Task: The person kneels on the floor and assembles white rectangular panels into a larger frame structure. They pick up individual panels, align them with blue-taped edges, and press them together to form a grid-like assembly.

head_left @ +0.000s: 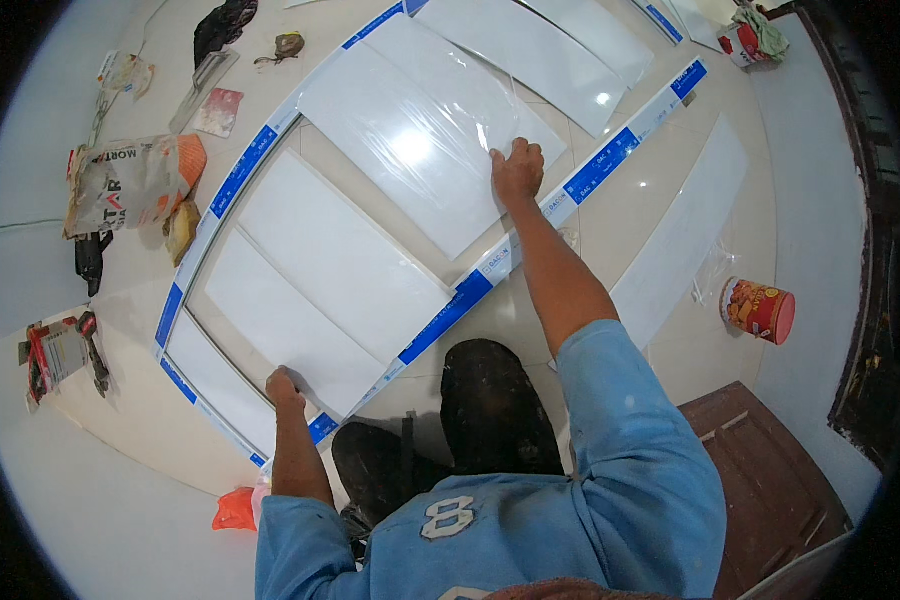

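Lying on the tiled floor (598,230), the long frame (448,318), its rails faced with blue-and-white protective film, stretches away in front of the person on a slant. It looks rigid along each rail but awkward because of its length; it would probably twist if lifted from one end, so both long rails, well apart, seem the best places to take hold. Within its outline, beyond the knees, lies a film-covered panel (405,150), glossy and wrinkled on top. It looks light and fairly stiff, its loose film likely slippery, its corners perhaps easily chipped; two opposite edges would give a surer grip than the face. Nearer and to the left, two plain white panels (345,225) overlap in the middle bay, between the two hands.

The right hand (517,175) reaches far forward to the right side of the film-covered panel, its fingers bent; whether they pinch the film or merely rest there cannot be told. The left hand (285,388) is low, close to the body, at the near end of a crossbar, fingers curled downward; its hold is hidden from above.
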`<move>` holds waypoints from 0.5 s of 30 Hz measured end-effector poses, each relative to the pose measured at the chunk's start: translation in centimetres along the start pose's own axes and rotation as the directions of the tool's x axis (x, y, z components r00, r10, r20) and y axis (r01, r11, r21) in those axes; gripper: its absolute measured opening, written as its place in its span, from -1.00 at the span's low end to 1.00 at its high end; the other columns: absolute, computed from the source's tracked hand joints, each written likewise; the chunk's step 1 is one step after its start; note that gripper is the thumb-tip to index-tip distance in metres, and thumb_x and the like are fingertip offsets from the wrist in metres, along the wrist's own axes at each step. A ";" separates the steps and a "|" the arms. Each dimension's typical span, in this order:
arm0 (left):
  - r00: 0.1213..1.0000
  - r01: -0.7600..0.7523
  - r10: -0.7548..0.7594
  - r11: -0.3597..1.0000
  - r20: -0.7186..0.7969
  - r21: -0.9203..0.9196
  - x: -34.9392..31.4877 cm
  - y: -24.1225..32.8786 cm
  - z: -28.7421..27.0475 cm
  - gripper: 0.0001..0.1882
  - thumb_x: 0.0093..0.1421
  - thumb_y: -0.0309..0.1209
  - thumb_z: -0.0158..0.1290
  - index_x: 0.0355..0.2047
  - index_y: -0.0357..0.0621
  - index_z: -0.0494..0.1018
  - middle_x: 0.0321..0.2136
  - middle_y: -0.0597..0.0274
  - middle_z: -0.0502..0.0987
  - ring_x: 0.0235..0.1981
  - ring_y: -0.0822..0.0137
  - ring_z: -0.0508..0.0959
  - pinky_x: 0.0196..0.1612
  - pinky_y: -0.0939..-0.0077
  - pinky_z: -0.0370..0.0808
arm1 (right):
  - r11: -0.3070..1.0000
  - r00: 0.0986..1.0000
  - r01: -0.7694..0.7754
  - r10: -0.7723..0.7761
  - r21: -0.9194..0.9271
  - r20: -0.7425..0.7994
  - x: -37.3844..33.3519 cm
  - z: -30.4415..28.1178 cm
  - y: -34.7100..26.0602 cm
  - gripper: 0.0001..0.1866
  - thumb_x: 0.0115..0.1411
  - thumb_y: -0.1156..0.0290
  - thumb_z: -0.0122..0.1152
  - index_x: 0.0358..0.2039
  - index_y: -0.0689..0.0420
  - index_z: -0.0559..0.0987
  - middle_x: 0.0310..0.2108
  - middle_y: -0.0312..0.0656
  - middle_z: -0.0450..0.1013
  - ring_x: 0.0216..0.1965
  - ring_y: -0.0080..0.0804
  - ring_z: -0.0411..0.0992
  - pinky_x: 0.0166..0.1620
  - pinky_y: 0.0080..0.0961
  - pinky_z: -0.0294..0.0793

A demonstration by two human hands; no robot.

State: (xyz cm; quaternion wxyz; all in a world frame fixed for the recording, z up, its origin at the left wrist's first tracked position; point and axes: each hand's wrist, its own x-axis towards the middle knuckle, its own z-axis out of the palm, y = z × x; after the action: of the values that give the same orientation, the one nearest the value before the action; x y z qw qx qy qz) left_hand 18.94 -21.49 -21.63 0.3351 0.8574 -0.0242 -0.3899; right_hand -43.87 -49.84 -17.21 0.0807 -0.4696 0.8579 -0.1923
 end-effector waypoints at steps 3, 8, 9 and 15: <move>0.998 -0.064 0.064 0.998 -0.022 0.009 0.3 0.0 -0.3 -0.81 0.31 -0.33 0.11 -0.22 -0.18 0.60 -0.33 0.20 0.58 -0.34 0.24 0.60 -0.31 0.25 0.56 | 0.997 0.989 0.046 -0.037 0.060 -0.141 1.6 0.5 0.2 -0.50 0.13 0.08 0.50 -0.07 0.15 0.59 -0.04 0.06 0.44 0.05 0.05 0.44 0.08 -0.01 0.49; 0.987 -0.125 0.125 0.992 -0.097 0.005 -1.8 -0.1 -0.8 -0.86 0.31 -0.35 0.11 -0.28 -0.12 0.60 -0.43 0.27 0.55 -0.45 0.30 0.55 -0.44 0.37 0.48 | 0.980 0.989 0.144 -0.145 0.135 -0.005 4.6 1.0 1.2 -0.72 0.26 0.18 0.34 -0.27 0.14 0.56 -0.21 0.10 0.50 -0.09 0.09 0.50 0.01 0.02 0.50; 0.986 -0.149 0.150 0.989 -0.068 0.009 -2.6 -0.1 -1.0 -0.81 0.32 -0.36 0.13 -0.14 -0.19 0.55 -0.32 0.21 0.56 -0.37 0.30 0.56 -0.34 0.38 0.50 | 0.966 0.979 0.199 -0.190 0.163 -0.069 5.1 1.2 1.4 -0.74 0.29 0.20 0.29 -0.27 0.15 0.55 -0.23 0.10 0.50 -0.11 0.10 0.50 0.00 0.03 0.50; 0.962 -0.219 0.232 0.971 -0.147 0.099 -5.7 -0.4 -1.8 -0.64 0.33 -0.33 0.19 0.06 -0.26 0.51 -0.22 0.22 0.56 -0.30 0.35 0.52 -0.31 0.42 0.44 | 0.960 0.877 0.270 -0.278 -0.077 -0.393 10.5 -0.6 8.4 -0.87 0.37 0.38 0.15 -0.23 0.17 0.50 -0.30 0.02 0.50 -0.21 0.05 0.51 -0.10 -0.12 0.52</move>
State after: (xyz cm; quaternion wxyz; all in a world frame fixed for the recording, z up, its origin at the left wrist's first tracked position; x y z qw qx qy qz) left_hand 16.11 -18.40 -17.30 0.3429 0.8901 -0.1109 -0.2789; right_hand -56.30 -54.37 -19.59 -0.1287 -0.5377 0.7830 -0.2851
